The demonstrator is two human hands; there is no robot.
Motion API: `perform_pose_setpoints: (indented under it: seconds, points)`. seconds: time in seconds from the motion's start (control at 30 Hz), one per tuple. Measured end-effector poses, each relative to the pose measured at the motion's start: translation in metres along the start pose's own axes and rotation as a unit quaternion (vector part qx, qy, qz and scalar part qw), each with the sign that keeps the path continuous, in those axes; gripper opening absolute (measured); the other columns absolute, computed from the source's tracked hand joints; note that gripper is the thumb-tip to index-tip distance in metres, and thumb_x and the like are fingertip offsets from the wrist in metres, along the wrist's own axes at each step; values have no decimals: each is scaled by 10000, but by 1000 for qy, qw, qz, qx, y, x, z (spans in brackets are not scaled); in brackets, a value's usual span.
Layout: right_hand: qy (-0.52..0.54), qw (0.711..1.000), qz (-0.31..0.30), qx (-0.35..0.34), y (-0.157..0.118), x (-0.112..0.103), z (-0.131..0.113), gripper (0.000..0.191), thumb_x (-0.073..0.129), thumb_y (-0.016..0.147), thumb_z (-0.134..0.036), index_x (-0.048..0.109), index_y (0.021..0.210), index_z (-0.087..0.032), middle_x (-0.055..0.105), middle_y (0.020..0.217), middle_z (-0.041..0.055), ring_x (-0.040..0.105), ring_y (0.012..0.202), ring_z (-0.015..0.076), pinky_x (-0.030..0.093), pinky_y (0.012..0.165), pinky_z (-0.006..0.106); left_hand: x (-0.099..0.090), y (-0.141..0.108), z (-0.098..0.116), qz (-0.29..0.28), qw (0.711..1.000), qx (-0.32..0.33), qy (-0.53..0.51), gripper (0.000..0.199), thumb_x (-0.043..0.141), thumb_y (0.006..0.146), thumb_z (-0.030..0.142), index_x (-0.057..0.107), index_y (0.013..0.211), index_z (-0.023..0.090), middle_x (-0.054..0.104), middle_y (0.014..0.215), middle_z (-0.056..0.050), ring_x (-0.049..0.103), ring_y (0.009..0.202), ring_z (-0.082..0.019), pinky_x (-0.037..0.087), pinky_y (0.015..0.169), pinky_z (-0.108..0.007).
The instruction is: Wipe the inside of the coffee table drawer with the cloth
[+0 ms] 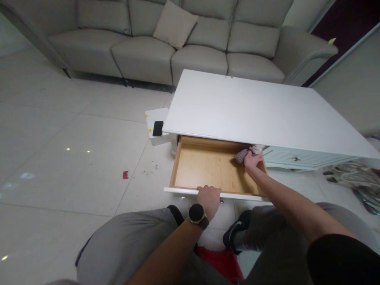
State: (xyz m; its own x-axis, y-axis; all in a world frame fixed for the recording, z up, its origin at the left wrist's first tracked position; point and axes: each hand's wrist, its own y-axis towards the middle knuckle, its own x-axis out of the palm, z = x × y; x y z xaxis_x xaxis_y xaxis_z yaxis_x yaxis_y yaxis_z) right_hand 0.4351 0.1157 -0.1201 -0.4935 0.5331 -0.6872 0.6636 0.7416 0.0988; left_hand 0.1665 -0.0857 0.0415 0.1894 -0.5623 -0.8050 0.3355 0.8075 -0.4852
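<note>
A wooden drawer [204, 166] with a white front stands pulled out from a white coffee table [252, 107]. My left hand [209, 199], with a watch on its wrist, is closed over the top edge of the drawer front, fingers curled inside. Inside the drawer's right back corner, my right hand [253, 160] grips a bunched cloth. One part of that cloth [242, 156] is purplish and speckled; a pale part shows above my fingers. The hand hides some of the bundle. Below the front edge, a small metal knob [221, 200] sticks out beside my left hand.
A grey sofa [142, 51] with a beige cushion [175, 24] runs behind the table. Left of the table, a white box [160, 140] carries a black phone-like object [158, 128]. A red scrap [125, 175] lies on the tiles. Something red [221, 263] is between my feet.
</note>
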Motion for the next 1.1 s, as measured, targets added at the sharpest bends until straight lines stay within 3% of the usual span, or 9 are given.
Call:
perform_pose_setpoints:
  seconds: [0.13,0.23,0.33,0.47,0.6,0.73,0.9,1.03,1.1]
  points:
    - [10,994,30,102,-2,32,-33,796,504,893,-377,208,1590,-131,489,1373,241,554,1290,347,426,1108,484,-1,2,2,-7,1000,-14,-15,400,381,989,137,736,1149,228,757,1111,-119,667,1104,-308,489,947,-512]
    - [8,995,36,93,-18,52,-53,826,560,867,-378,242,1588,-128,422,1392,247,573,1259,340,416,1116,450,0,4,2,-12,999,-17,-24,390,399,986,138,740,1150,229,759,1108,-119,664,1106,-308,481,959,-511]
    - [22,999,13,30,-51,67,-73,774,585,852,-363,336,1552,-149,374,1408,229,580,1232,319,418,1107,425,2,6,2,-14,999,-22,-28,375,416,986,148,740,1159,219,759,1100,-130,667,1103,-319,487,948,-522]
    - [45,992,-92,-78,-112,95,-116,641,678,770,-370,548,1371,-190,387,1418,197,558,1238,330,411,1110,454,5,7,3,-3,999,-23,-27,373,417,982,130,753,1125,207,764,1077,-128,677,1088,-325,495,938,-534]
    - [114,950,-246,-154,-170,140,-172,528,707,709,-389,653,1209,-225,586,1271,131,592,1156,306,461,1053,452,8,7,4,-4,999,-28,-24,381,410,972,111,764,1094,184,768,1048,-144,687,1056,-323,492,944,-536]
    - [214,903,-349,-132,-198,170,-202,364,626,718,-347,693,1048,-210,707,1033,57,630,1006,248,500,975,393,11,8,5,-2,999,-33,-5,440,353,966,66,726,1193,125,758,1089,-178,687,1053,-311,469,994,-536]
    - [253,880,-390,-93,-196,162,-194,402,590,656,-242,671,1044,-175,706,1000,45,631,925,226,521,910,358,9,9,4,-17,999,-31,-14,412,383,973,100,716,1215,132,748,1126,-180,670,1094,-318,471,995,-539]
    - [245,847,-426,-201,-209,133,-172,556,600,645,-183,620,1199,-228,624,1149,49,584,1046,231,460,1020,394,7,11,4,-30,999,-31,-23,401,390,966,96,734,1170,120,745,1134,-196,669,1114,-325,479,986,-528]
    - [227,810,-463,-278,-221,113,-157,617,634,643,-164,580,1251,-250,558,1231,60,545,1132,246,411,1075,422,7,12,5,-32,998,-40,-30,405,382,964,86,740,1151,114,753,1117,-194,680,1104,-322,482,982,-519]
